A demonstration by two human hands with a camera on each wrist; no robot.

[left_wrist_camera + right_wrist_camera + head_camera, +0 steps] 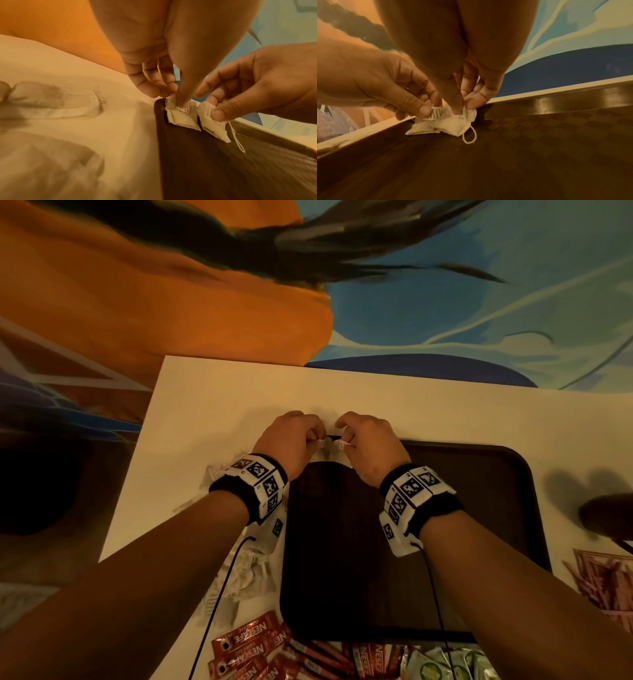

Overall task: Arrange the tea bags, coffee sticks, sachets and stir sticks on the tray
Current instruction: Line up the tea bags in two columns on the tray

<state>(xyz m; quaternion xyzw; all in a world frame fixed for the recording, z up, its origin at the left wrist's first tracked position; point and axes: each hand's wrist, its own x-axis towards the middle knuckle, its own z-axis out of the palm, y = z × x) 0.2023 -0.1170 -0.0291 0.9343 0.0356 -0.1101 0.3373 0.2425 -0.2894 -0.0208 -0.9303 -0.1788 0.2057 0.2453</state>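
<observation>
We see both hands at the far left corner of the dark tray [462,542], which lies on the pale surface [219,405]. The left hand [291,443] has its grip narrow, thumb and fingertips pinching the top of one tea bag [181,117] by its paper tag. The right hand [370,450] pinches a second tea bag [212,127] the same way, just beside the first, their edges almost touching. Both bags rest with their lower ends on the tray floor, tucked against its raised rim, and a loop of white string [469,136] trails from the right one onto the tray.

From the head view, the hands themselves hide most of both bags. Left of the tray lies a heap of more tea bags [250,573], partly under the left forearm. Red coffee sticks [246,648] crowd the near edge, green sachets [442,666] sit beside them, and a pile of reddish sachets [606,580] lies to the right.
</observation>
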